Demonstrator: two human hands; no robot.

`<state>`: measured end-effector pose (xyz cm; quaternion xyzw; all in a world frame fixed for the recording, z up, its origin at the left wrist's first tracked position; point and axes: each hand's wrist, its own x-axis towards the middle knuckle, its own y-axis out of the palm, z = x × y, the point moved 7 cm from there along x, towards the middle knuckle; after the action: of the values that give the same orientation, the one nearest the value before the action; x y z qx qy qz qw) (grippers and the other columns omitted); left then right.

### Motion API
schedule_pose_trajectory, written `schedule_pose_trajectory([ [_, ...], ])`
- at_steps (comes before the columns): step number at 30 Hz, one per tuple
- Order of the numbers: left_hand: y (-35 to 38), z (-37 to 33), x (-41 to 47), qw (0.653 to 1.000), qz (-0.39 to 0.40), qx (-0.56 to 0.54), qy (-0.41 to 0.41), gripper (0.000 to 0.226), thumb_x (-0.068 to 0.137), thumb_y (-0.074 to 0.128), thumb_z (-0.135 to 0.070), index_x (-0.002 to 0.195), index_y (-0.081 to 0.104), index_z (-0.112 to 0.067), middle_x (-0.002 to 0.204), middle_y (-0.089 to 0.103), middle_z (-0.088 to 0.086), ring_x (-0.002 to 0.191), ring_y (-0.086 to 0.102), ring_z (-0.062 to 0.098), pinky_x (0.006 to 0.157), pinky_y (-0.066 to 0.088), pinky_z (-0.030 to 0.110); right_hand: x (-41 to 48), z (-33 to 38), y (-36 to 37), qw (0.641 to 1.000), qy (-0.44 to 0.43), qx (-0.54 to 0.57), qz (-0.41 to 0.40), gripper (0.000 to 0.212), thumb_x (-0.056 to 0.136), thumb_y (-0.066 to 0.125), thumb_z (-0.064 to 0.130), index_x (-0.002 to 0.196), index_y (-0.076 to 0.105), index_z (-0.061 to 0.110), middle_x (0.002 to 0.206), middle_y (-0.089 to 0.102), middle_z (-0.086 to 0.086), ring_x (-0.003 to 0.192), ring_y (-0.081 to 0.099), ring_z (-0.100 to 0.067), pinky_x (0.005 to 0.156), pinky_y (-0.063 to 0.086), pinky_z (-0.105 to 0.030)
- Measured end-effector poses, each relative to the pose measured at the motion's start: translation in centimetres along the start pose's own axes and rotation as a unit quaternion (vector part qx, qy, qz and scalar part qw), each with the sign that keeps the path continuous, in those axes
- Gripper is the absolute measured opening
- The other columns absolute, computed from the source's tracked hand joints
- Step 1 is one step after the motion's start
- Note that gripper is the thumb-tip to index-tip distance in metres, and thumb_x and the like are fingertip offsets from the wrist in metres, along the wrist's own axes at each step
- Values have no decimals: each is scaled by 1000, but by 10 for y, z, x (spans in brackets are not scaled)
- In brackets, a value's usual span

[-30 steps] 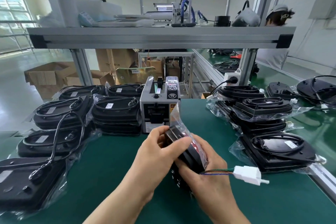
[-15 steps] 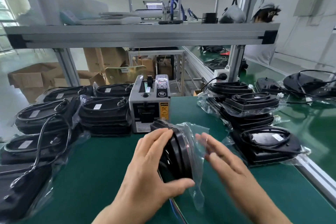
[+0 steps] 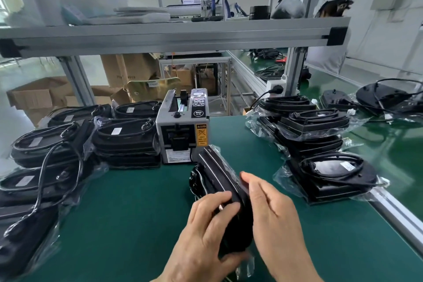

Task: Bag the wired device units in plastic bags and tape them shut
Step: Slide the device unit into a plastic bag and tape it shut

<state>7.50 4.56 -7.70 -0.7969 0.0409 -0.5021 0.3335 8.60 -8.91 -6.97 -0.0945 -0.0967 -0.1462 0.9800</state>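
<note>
**Bagged device unit** (image 3: 219,178): stands on edge just in front of the tape dispenser (image 3: 183,130). Its long axis runs from your hands away toward the dispenser's front right corner. The plastic bag (image 3: 246,265) hangs loose at the end farthest from the dispenser, with no tape visible on it.

**Left hand** (image 3: 206,236): grips that end, fingers curled over the top edge.

**Right hand** (image 3: 274,217): lies flat against the unit's right face, fingers straight and together.

Both hands lie about equally near the dispenser. The right holds nothing, so it is probably the one to fetch tape.
</note>
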Motion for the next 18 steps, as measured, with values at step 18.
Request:
schedule_pose_trajectory([
  [18, -1, 1, -5, 1000, -9, -20, -10, 76, 62, 85, -39, 126, 51, -19, 137, 45, -3, 117, 53, 12, 86, 53, 19, -11, -18, -15, 973, 11, 184, -138, 24, 87, 67, -4, 73, 70, 15, 96, 78, 11, 78, 70, 1, 64, 49, -5],
])
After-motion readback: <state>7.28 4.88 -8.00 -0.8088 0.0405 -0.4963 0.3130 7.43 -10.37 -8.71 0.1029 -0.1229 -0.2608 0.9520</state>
